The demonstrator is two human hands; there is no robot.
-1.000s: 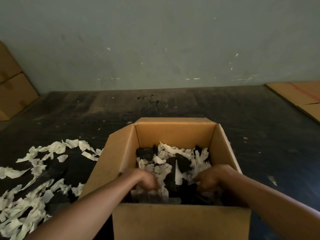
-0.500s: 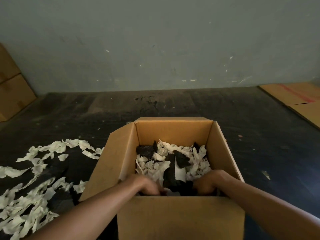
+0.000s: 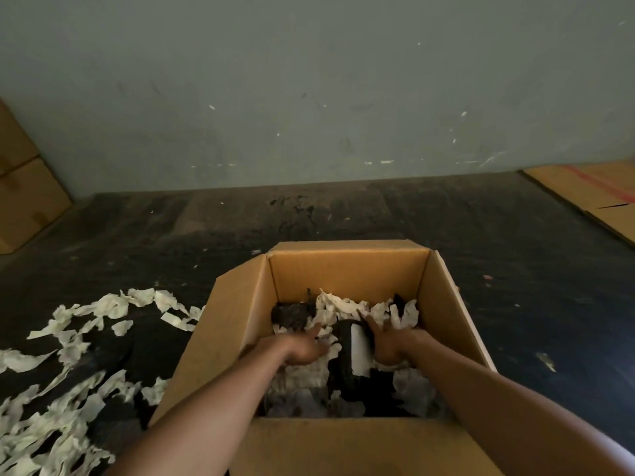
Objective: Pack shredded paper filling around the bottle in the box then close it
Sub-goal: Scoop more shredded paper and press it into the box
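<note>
An open cardboard box (image 3: 347, 269) stands on the dark floor in front of me, all its flaps up. Inside lies a dark bottle (image 3: 345, 352) with a white label, bedded in white and dark shredded paper (image 3: 340, 305). My left hand (image 3: 302, 348) lies on the shreds just left of the bottle, fingers stretched forward. On the bottle's right side my right hand (image 3: 388, 345) presses the filling with straight, spread fingers. Both forearms reach in over the box's near wall.
A loose heap of white paper strips (image 3: 62, 389) covers the floor left of the box. Stacked cardboard boxes (image 3: 24, 197) stand at the far left by the wall. Flattened cardboard (image 3: 598, 197) lies at the far right. A grey wall closes the back.
Both hands have moved from the near end of the box forward along the bottle's two sides, and their fingers have uncurled and stretched out over the filling.
</note>
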